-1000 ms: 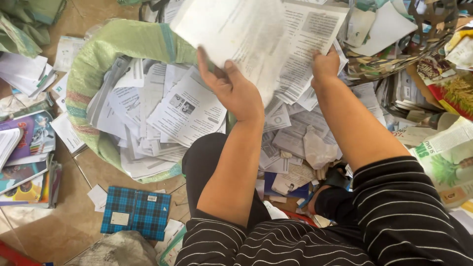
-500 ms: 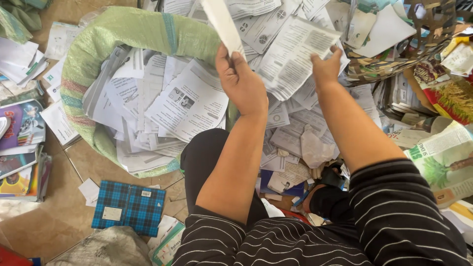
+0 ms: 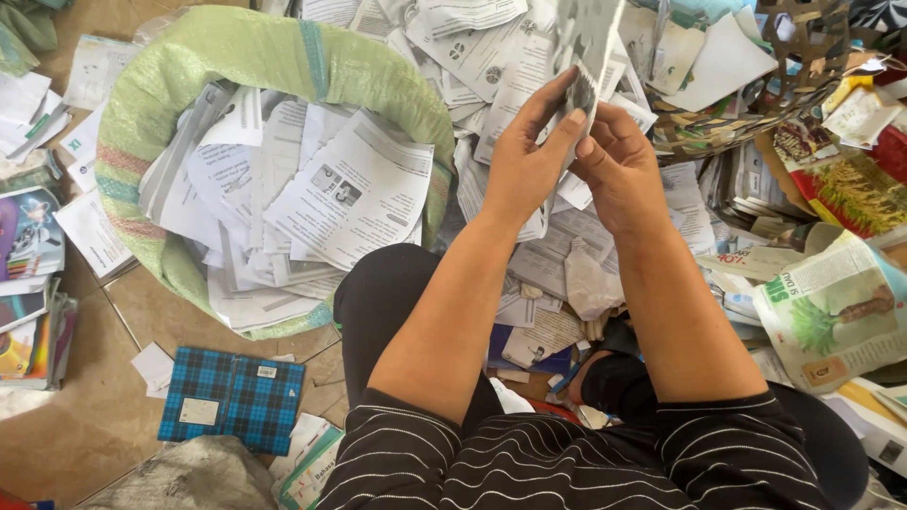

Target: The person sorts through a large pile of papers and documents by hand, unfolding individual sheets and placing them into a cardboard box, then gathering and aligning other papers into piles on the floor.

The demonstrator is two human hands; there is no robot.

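At the far left, stacks of colourful magazines and loose white papers [image 3: 33,274] lie on the tan tiled floor [image 3: 66,444], with a blue tartan-covered notebook [image 3: 231,397] flat on the tiles nearer the person's knee.

Next comes the wide-mouthed green woven plastic sack [image 3: 255,52], its rim rolled down. It is filled to the brim with loose printed white sheets [image 3: 312,189], some creased, several showing small black-and-white pictures; a few hang over the near edge.

In the middle, the hands have changed most. A second ago they were spread apart, the left pinching one large white sheet high up and the right down on the heap. Now both have come together in front of the person, above the pile just right of the sack. The left hand [image 3: 524,161] and right hand [image 3: 619,170] both pinch a grey-printed paper sheet [image 3: 590,42], which stands on edge and rises out of the top of the view. So the work has moved from lifting a page to handling it with both hands; nothing has gone into the sack in that time.

To the right, a loose heap of printed pages [image 3: 529,47] spreads beneath the arms, then a glossy green-and-white booklet [image 3: 831,312] and a red-and-yellow printed wrapper [image 3: 841,189].
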